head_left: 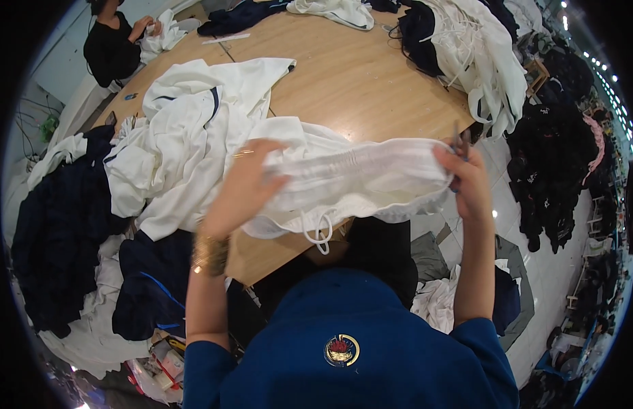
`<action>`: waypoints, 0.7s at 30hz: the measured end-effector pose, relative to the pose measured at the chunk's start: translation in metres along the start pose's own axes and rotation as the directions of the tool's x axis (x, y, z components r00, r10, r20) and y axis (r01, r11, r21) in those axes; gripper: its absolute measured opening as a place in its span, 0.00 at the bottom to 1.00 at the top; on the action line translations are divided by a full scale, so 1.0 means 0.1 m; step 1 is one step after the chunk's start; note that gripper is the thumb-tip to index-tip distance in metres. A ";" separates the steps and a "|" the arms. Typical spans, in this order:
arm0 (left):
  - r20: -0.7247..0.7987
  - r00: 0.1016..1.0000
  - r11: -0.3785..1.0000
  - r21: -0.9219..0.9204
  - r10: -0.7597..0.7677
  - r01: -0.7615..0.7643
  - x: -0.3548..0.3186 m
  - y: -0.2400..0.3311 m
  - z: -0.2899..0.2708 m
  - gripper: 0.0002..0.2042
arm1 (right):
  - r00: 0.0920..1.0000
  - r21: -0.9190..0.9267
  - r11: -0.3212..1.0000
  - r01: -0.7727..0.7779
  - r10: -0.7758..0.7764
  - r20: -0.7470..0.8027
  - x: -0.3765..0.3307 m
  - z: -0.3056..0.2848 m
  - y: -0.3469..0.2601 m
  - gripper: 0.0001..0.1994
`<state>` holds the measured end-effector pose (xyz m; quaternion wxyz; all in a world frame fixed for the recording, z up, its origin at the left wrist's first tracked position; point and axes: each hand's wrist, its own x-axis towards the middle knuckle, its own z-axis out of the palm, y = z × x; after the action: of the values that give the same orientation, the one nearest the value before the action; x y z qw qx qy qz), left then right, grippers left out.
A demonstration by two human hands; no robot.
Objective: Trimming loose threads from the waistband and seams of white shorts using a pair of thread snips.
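A pair of white drawstring trousers [371, 170] stretches between my hands, its gathered elastic waistband toward me. A white cord loop hangs from the waistband's near edge. My right hand [472, 178] is closed at the right end of the waistband and also carries a small dark metal cutting tool, seemingly scissors [461, 143], partly hidden by the fingers. My left hand [251, 184], blurred by motion, lies at the waistband's left end with thumb and fingers apart. Gold bangles circle that wrist.
White garments with navy trim [193, 129] heap on the wooden table [343, 82] at the left. Navy clothes [64, 225] hang off the left side. More white garments [476, 54] pile at the far right. A person in black [112, 44] handles white cloth at the far left.
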<state>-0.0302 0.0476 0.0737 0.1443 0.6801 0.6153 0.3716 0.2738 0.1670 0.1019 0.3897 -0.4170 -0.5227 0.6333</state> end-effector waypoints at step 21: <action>0.473 0.876 0.545 -0.713 -0.092 0.442 0.00 0.28 0.50 0.11 | 0.994 -0.589 0.801 0.106 -0.096 0.049 0.07 0.08 0.61 0.13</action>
<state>0.0242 0.0545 0.0580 0.6078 0.4942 0.4376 0.4415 0.2602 0.1610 0.0415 0.2699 -0.4837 -0.7182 0.4212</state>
